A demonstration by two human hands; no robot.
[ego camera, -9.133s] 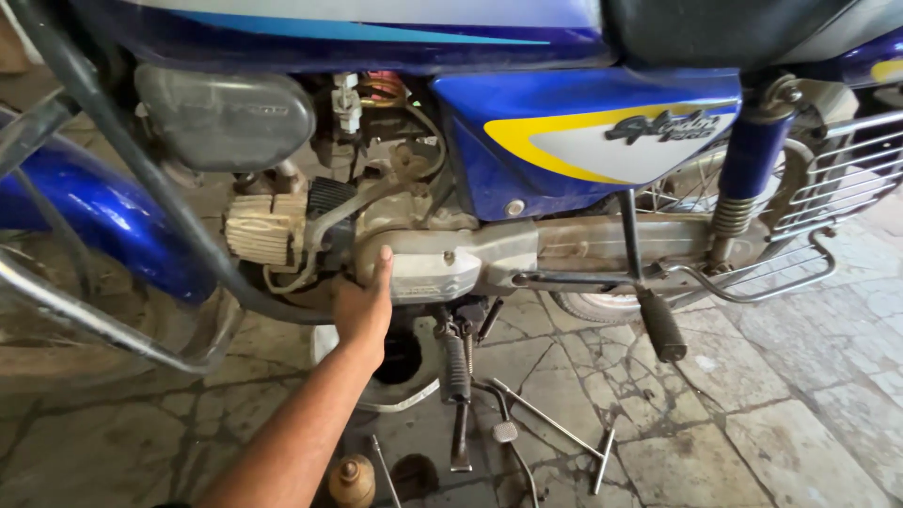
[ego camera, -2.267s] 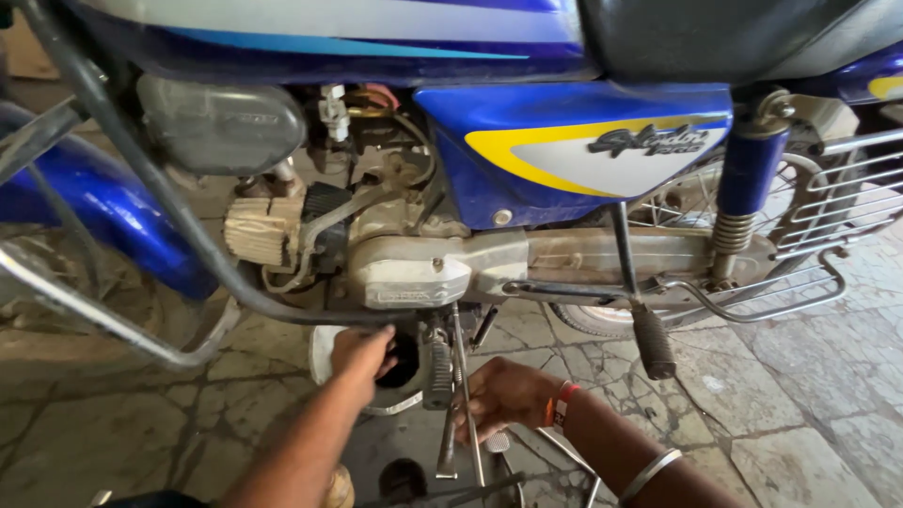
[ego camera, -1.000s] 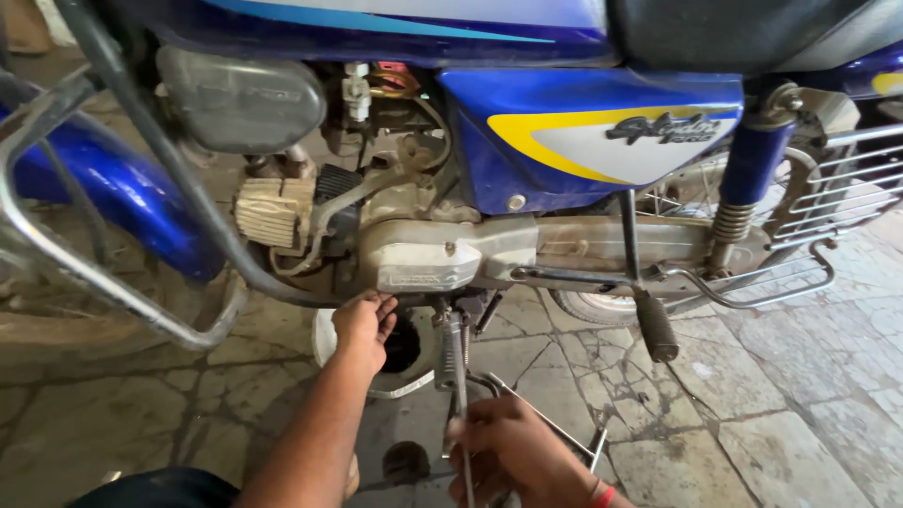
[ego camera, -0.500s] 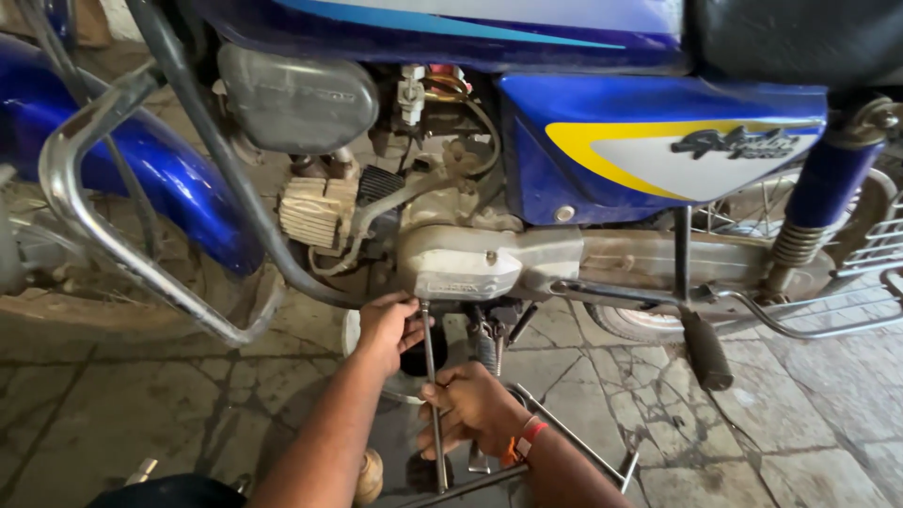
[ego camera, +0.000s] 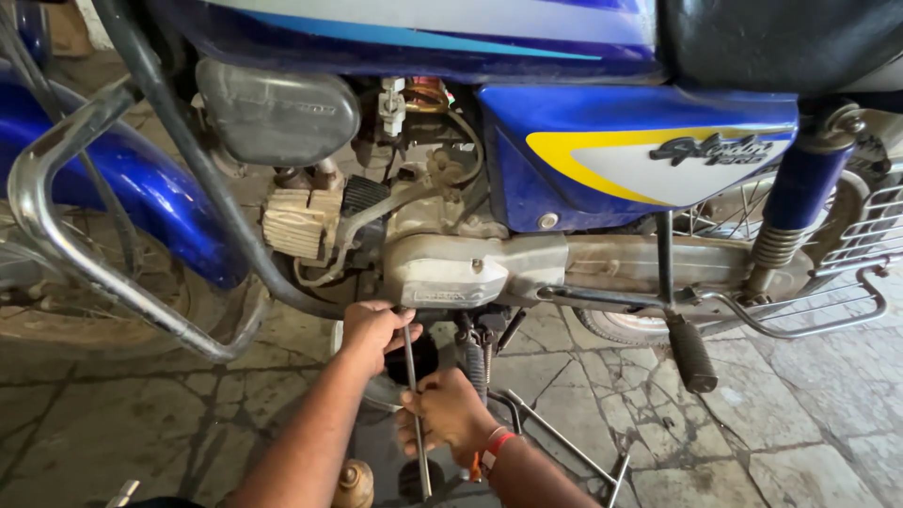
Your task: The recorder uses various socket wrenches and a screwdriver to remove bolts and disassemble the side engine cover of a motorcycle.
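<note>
A long thin metal rod (ego camera: 414, 395) stands nearly upright under the engine of a blue motorcycle, its top end meeting the underside of the silver engine casing (ego camera: 447, 273) and its lower end reaching down toward the floor. The left hand (ego camera: 374, 329) is curled around the top of the rod, fingers closed, right against the bottom of the casing. The right hand (ego camera: 442, 414) grips the same rod lower down, fist closed around its middle; an orange-red band sits on that wrist. Just behind the rod a white basin (ego camera: 372, 381) with a dark inside rests on the floor below the engine. To the right, the kick lever with its black rubber pedal (ego camera: 693, 353) hangs down. A chrome crash guard (ego camera: 85, 273) curves past the blue front mudguard (ego camera: 141, 198) at left. The floor (ego camera: 781, 442) is cracked stone paving.
</note>
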